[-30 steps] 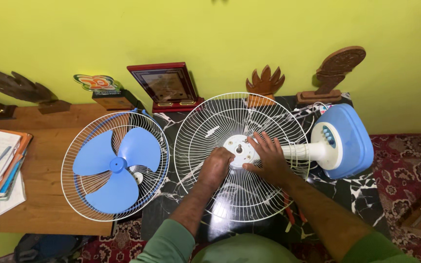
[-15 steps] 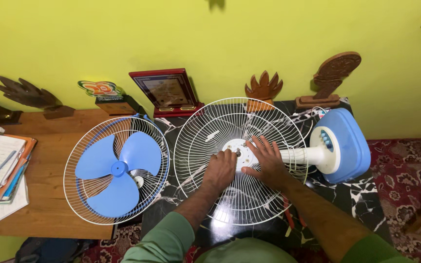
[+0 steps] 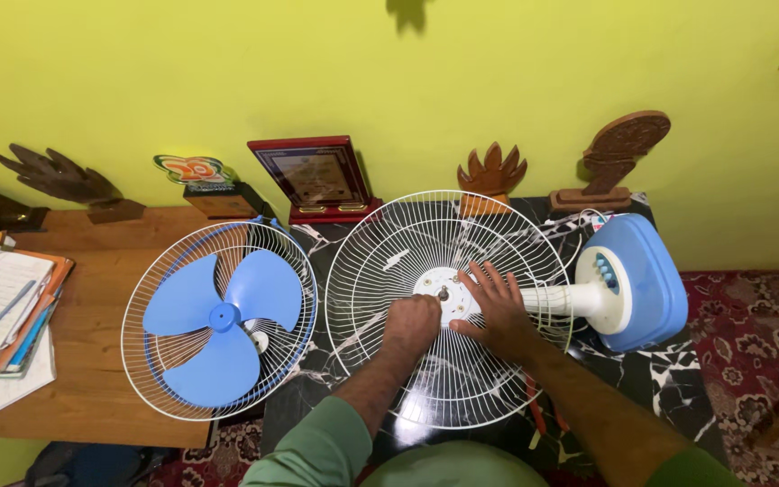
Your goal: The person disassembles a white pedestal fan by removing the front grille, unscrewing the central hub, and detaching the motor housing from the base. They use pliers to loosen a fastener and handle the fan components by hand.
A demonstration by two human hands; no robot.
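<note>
Evidently the white rear fan guard (image 3: 448, 307) is lain flat on the black marble table (image 3: 678, 379), so its hub faces upward. It is pressed at centre by the spread right hand (image 3: 496, 302), seemingly to steady it, while the left hand (image 3: 412, 322), curled closed at seven o'clock of the hub, may be pinching something unseen. The blue blade (image 3: 218, 317) is kept in the front guard (image 3: 218, 320) at nine o'clock.

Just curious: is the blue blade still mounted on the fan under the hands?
No, the blue blade lies in a separate grille left of the fan.
</note>
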